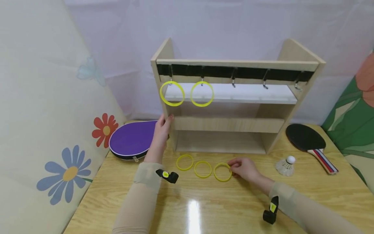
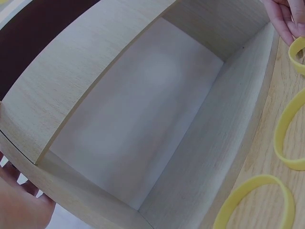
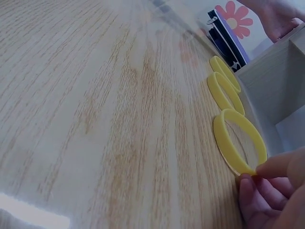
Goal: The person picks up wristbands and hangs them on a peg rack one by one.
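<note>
A wooden shelf unit (image 1: pixel 228 124) stands on the table, with a row of metal hooks (image 1: pixel 233 84) along its upper front. Yellow rings hang on the two leftmost hooks: one ring (image 1: pixel 172 104), then another (image 1: pixel 202 105). My left hand (image 1: pixel 161 131) grips the edge of the unit's left side panel. In front of the unit, three more yellow rings lie in a row: left ring (image 1: pixel 185 169), middle ring (image 1: pixel 203 177) and right ring (image 1: pixel 222 180). My right hand (image 1: pixel 244 169) pinches the right ring's edge between thumb and fingers, clearly seen in the right wrist view.
A purple racket case (image 1: pixel 132 138) lies left of the unit, behind my left forearm. To the right are a shuttlecock (image 1: pixel 285 166) and a black table tennis paddle (image 1: pixel 305 137). Flower-patterned cloth (image 1: pixel 70 174) borders the table on the left.
</note>
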`<action>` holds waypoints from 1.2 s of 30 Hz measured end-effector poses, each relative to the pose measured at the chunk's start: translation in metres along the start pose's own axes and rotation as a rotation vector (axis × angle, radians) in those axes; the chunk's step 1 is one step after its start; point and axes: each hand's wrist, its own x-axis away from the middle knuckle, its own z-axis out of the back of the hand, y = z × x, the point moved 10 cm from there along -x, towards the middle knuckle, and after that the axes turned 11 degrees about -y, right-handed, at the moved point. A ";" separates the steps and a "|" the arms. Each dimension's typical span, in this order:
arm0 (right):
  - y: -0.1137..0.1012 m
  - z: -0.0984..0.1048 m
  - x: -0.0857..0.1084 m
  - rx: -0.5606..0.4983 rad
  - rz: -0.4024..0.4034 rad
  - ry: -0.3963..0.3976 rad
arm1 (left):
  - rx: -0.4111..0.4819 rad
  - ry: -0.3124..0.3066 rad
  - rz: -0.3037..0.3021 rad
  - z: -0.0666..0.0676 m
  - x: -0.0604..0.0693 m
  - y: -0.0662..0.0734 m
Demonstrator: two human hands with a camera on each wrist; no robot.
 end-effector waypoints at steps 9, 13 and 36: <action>-0.001 0.005 0.001 -0.029 0.003 -0.001 | 0.004 0.004 0.019 0.000 0.001 -0.002; -0.003 0.009 0.002 -0.036 0.010 0.001 | 0.008 0.001 0.029 0.001 0.000 -0.003; -0.045 0.038 0.007 -0.078 0.094 0.008 | 0.007 0.017 0.016 0.001 -0.001 -0.002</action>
